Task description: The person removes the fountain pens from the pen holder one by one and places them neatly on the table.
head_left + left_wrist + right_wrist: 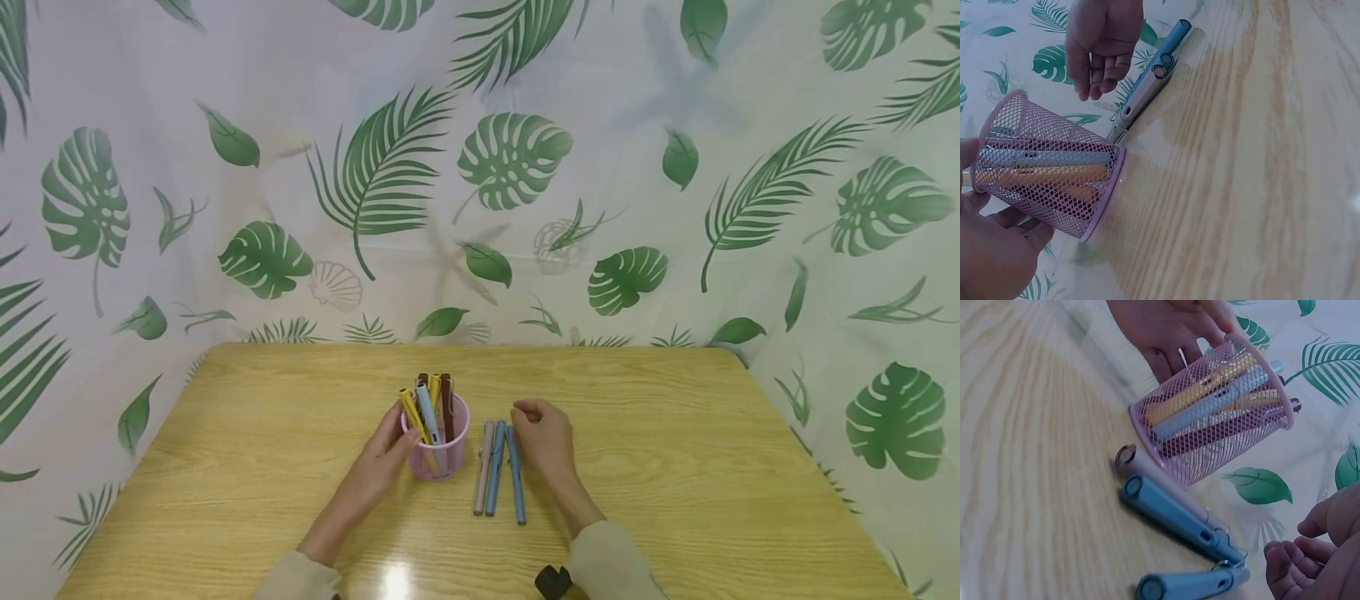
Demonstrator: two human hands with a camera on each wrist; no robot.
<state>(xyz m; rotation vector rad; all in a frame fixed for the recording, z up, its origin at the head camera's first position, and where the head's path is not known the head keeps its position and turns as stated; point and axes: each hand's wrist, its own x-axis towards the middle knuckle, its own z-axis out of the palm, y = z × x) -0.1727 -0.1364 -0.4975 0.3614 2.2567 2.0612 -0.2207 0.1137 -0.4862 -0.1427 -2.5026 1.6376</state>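
Observation:
My left hand (382,454) grips a pink mesh pen cup (437,462), its thumb at the rim and its fingers along the side. Inside the cup, yellow, light blue (427,410) and dark red pens (447,408) stand leaning. To the right of the cup, a grey pen (483,471) and a blue pen (495,471) lie side by side, and another blue pen (517,479) lies slightly apart at an angle. Beside the far ends of these pens is my right hand (547,439), fingers loosely bent and holding nothing; the right wrist view shows it apart from the pens.
The wooden table (675,467) extends to both sides of the hands. A white cloth with green leaf prints (420,283) hangs behind it and along its sides. A black object (553,581) sits by the right sleeve (611,558).

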